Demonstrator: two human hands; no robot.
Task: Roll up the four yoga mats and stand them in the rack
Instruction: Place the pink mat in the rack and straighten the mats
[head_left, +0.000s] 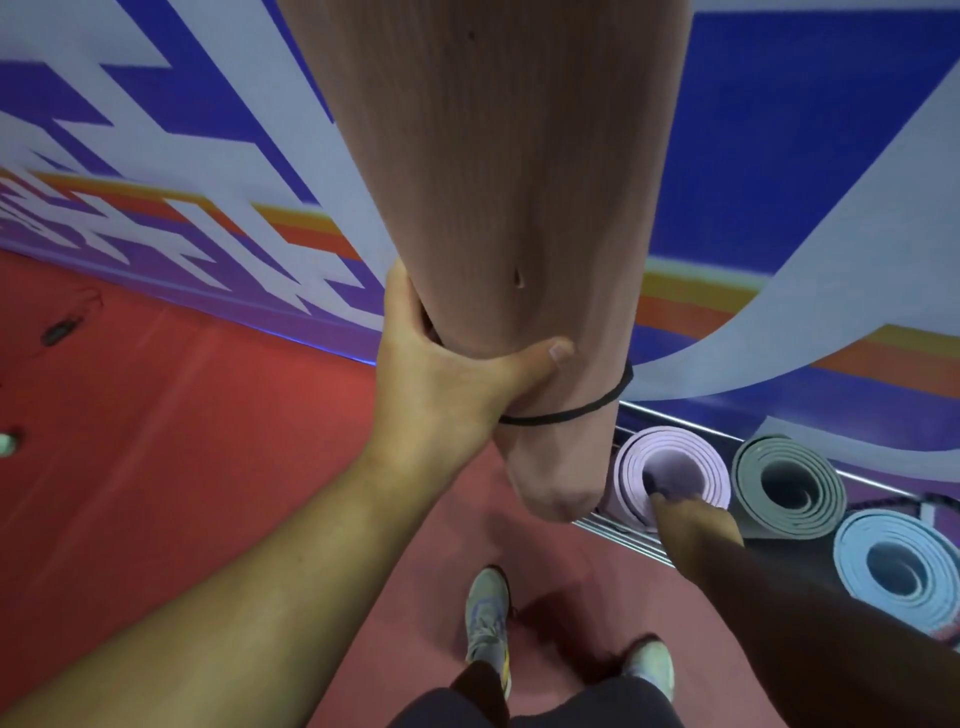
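The rolled tan yoga mat (488, 182) runs out of frame at the top, its upper end unseen; a black elastic band (571, 413) circles it near the lower end. The left hand (447, 374) grips it, thumb across the front, fingers hidden behind. The right hand (685, 519) is in shadow — fingers reach into the lilac mat's (670, 467) core, apparently hooking its inner edge. Grey-green (789, 486) and light blue (898, 566) rolls stand beside it in the metal rack (628, 540), partly cut off at the right. Open red floor (182, 441) lies left. The wall banner's (156, 182) lettering is unreadable.
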